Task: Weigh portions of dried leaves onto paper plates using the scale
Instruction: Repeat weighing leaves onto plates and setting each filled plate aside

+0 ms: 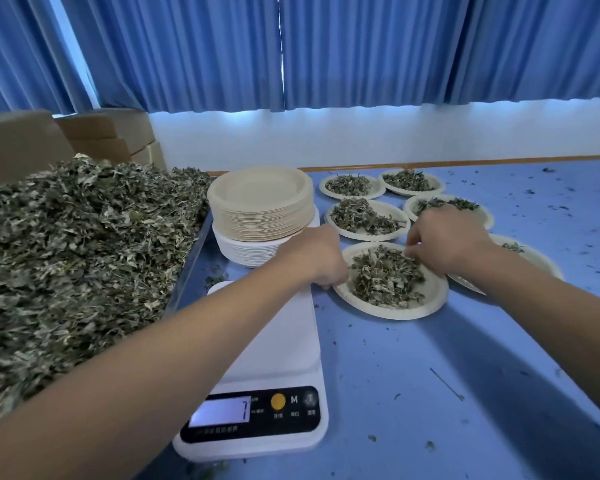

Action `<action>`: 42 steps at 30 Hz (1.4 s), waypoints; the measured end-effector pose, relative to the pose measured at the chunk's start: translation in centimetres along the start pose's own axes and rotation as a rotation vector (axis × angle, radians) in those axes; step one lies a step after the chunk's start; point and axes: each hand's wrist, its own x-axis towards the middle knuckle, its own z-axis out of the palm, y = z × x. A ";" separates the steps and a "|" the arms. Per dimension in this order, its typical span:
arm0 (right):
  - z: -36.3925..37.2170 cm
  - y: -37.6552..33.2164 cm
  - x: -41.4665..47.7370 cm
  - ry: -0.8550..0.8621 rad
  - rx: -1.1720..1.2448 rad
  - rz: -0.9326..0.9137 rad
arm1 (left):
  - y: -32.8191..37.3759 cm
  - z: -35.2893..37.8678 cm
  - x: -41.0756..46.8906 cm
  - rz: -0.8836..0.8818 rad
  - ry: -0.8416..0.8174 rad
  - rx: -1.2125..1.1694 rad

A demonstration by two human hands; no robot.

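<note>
A paper plate heaped with dried leaves lies on the blue table just right of the white scale. My left hand grips the plate's left rim, fingers curled under it. At the far right rim my right hand holds the plate, fingertips touching the leaves. The scale's platform is bare and its display shows a 7. A large pile of loose dried leaves fills the left side.
A tall stack of unused paper plates stands behind the scale. Several filled plates lie at the back right, one partly hidden under my right wrist. Cardboard boxes sit at the back left. Leaf crumbs dot the table.
</note>
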 end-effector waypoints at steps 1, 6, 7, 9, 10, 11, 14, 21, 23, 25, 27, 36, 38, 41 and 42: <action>-0.2 0.0 0.0 -0.002 -0.011 0.021 | 0.1 0.1 0.0 0.011 -0.002 0.004; -1.1 -0.4 -0.8 -0.005 -0.077 0.140 | 0.4 -0.1 -1.2 0.030 0.062 0.048; -1.3 -0.9 -1.1 0.040 -0.091 0.159 | 0.2 -0.3 -1.7 0.067 0.146 0.063; -2.0 -2.3 -1.6 0.128 -0.052 0.194 | -0.5 -1.1 -2.9 0.183 0.367 0.077; -2.4 -3.1 -1.8 0.165 -0.014 0.197 | -1.1 -1.6 -3.3 0.241 0.468 0.056; -2.8 -4.0 -1.9 0.211 0.034 0.174 | -1.7 -2.2 -3.6 0.297 0.535 0.006; -4.0 -7.1 -1.9 0.356 0.186 -0.018 | -3.7 -4.7 -4.0 0.362 0.640 -0.054; -5.7 -13.8 0.1 0.423 0.290 -0.326 | -9.6 -7.3 -3.0 0.371 0.797 -0.048; -5.8 -14.7 1.2 0.352 0.258 -0.390 | -10.9 -7.4 -2.8 0.398 0.754 -0.069; -5.8 -15.3 2.0 0.288 0.269 -0.430 | -12.0 -7.4 -2.5 0.416 0.638 -0.066; -5.8 -15.3 2.6 0.240 0.331 -0.497 | -13.0 -7.6 -2.5 0.433 0.513 -0.038; -7.4 -14.2 3.1 0.123 0.266 -0.732 | -14.7 -8.5 -2.6 0.602 0.486 0.217; -7.7 -14.5 2.8 0.141 0.103 -0.773 | -14.7 -8.5 -2.7 0.629 0.502 0.280; -7.9 -14.7 2.0 0.223 -0.143 -0.839 | -14.7 -8.5 -2.8 0.623 0.526 0.349; -8.0 -14.7 1.8 0.247 -0.188 -0.855 | -14.7 -8.5 -2.7 0.623 0.525 0.359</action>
